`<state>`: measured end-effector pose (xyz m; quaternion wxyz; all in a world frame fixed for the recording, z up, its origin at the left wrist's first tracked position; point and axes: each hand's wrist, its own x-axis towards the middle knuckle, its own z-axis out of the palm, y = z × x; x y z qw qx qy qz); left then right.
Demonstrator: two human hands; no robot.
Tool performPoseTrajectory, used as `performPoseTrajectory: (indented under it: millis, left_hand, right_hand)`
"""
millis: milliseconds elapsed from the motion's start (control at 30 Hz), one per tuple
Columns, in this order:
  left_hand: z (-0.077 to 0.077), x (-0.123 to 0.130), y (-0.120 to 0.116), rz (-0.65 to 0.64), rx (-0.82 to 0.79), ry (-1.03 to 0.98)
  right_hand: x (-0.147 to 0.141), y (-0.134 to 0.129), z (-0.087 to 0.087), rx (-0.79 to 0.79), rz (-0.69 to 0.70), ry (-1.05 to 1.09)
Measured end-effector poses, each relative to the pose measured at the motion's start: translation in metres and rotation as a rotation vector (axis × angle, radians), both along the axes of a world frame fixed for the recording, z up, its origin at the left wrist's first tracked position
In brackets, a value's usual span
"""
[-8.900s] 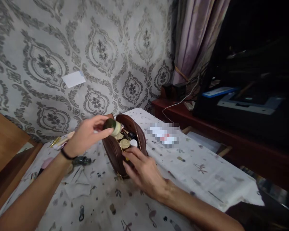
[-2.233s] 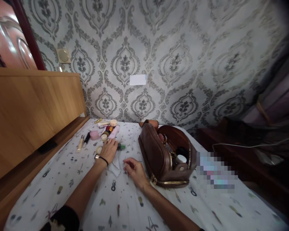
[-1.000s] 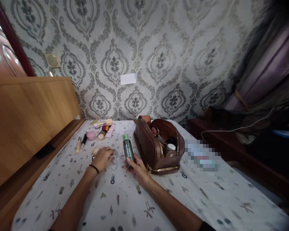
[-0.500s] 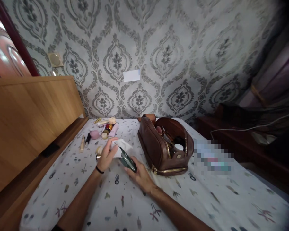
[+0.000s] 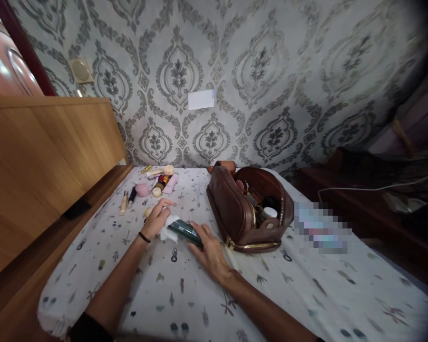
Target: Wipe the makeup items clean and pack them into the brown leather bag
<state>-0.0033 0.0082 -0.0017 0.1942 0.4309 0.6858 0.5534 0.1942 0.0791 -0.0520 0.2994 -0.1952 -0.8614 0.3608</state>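
My right hand is closed round the near end of a dark green bottle, which it holds tilted above the patterned sheet. In my left hand is a crumpled white tissue, pressed round the bottle's far end, so that end is hidden. A small round cream-coloured item lies partly behind my left hand. Just right of my hands stands a brown leather toiletry bag, unzipped on top. Inside it show a white-capped jar and other items.
At the back left lie several cosmetics, among them a pink round container, a pink tube and a black tube. A wooden cabinet borders the left side. The wallpapered wall rises behind. A blurred patch lies to the right.
The bottle has turned to lie flatter, and the tissue has shifted down around its far end. My head view has moved slightly.
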Motion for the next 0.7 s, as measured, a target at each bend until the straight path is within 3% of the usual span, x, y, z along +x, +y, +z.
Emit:
performPoseTrajectory:
  millis: [133, 300, 700]
  left_hand:
    - [-0.006, -0.002, 0.003, -0.044, -0.011, -0.214]
    - [-0.002, 0.002, 0.005, -0.075, 0.061, -0.443]
    - [-0.017, 0.016, 0.020, 0.026, 0.289, -0.667]
  right_hand:
    - [0.001, 0.001, 0.000, 0.022, -0.014, 0.017]
    - [0.000, 0.001, 0.002, -0.042, 0.019, 0.044]
    - [0.000, -0.002, 0.012, -0.176, 0.025, 0.105]
